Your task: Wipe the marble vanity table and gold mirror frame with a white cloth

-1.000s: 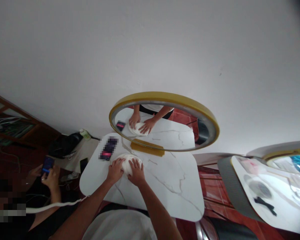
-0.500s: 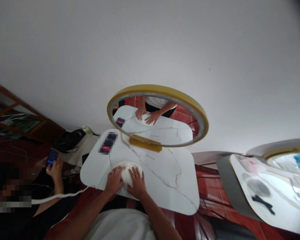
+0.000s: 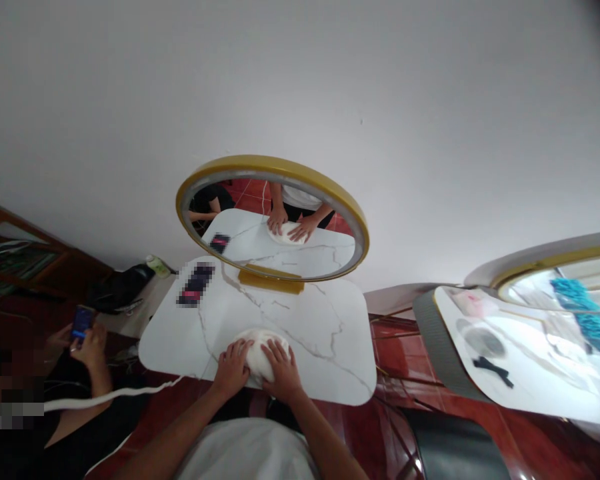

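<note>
On the near edge of a white marble-patterned table (image 3: 325, 373) lies a soft, rounded white bundle (image 3: 259, 363); I cannot make out its exact material. My left hand (image 3: 234, 365) rests on its left side, fingers stretched over the top. On its right side my right hand (image 3: 281, 368) lies with spread fingers. Both palms face inward, and the parts of the bundle beneath them are hidden. The round gold-framed mirror (image 3: 275, 227) behind shows both hands on the bundle.
A blurred-out dark object (image 3: 196, 284) lies at the table's left. At far left a person's hand (image 3: 91, 347) holds a phone (image 3: 83, 323). A white cord (image 3: 110, 399) reaches the table's front. Right stand another white table (image 3: 525, 393) and a black seat (image 3: 455, 443).
The view has turned to the right, so the table and mirror sit further left. Both hands stay on the white bundle, with only slight shifts of the fingers.
</note>
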